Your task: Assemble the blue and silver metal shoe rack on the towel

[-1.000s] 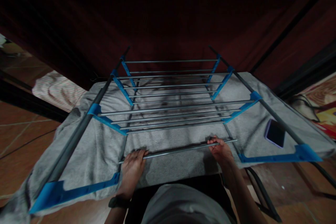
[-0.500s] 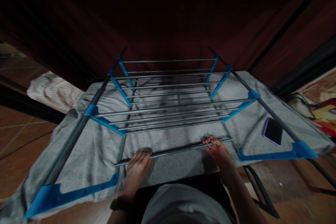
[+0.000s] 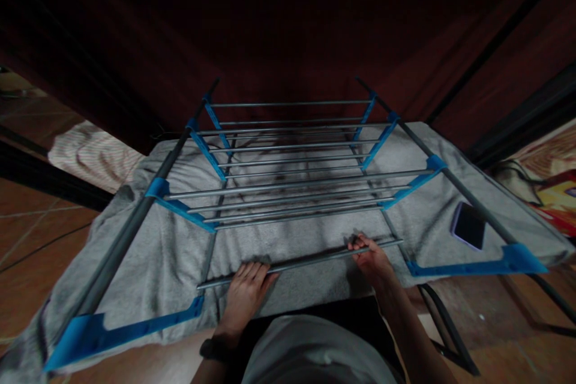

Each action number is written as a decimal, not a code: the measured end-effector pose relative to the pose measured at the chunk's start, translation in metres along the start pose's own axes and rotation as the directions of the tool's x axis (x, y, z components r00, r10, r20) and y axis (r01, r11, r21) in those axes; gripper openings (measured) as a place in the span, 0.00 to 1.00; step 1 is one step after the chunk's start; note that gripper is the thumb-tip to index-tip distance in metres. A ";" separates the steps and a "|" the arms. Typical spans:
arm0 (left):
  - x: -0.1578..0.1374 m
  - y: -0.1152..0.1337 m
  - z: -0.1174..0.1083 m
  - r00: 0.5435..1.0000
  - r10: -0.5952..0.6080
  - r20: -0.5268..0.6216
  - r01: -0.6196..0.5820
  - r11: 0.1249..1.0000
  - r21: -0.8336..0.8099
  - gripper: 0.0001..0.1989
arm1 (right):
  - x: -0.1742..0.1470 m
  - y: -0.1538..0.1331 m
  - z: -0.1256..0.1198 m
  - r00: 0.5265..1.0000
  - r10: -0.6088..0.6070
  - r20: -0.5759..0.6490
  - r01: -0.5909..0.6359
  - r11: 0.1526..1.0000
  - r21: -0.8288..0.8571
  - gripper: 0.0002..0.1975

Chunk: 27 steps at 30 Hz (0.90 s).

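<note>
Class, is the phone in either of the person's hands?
No, the phone lies on the grey cloth, while the left hand and right hand hold a metal rod.

Left hand [image 3: 247, 289] palm down, fingers together; right hand [image 3: 372, 261] fingers curled.

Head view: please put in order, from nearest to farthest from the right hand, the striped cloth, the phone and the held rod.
1. Held rod, gripped by the right hand.
2. Phone, on the gray cover, to the right.
3. Striped cloth, at the far left.
</note>
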<state>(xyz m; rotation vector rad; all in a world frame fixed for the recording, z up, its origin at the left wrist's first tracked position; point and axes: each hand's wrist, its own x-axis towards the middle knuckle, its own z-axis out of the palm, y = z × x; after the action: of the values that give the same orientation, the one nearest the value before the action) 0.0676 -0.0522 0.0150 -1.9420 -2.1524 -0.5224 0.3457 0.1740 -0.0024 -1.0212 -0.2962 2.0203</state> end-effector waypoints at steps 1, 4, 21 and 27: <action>0.000 0.001 0.000 1.000 -0.002 -0.009 0.002 1.000 -0.001 0.14 | 0.001 0.000 0.000 1.000 0.000 -0.008 0.000 1.000 0.000 0.08; 0.000 0.000 0.001 0.999 0.001 -0.033 -0.001 1.000 0.008 0.14 | 0.003 0.001 0.000 1.000 -0.006 -0.005 0.006 1.000 -0.024 0.10; 0.006 -0.002 -0.001 0.998 -0.025 0.053 0.024 1.000 0.019 0.14 | -0.006 0.000 -0.005 0.989 -0.017 0.148 0.013 0.999 0.033 0.07; 0.008 -0.001 0.001 0.998 -0.006 0.055 0.004 1.000 0.027 0.15 | -0.010 -0.001 -0.006 0.991 0.017 0.130 -0.020 0.999 0.026 0.08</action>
<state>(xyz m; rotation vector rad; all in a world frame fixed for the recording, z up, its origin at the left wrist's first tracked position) 0.0657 -0.0445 0.0167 -1.9593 -2.1862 -0.4430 0.3536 0.1665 -0.0002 -0.8802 -0.3276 2.1060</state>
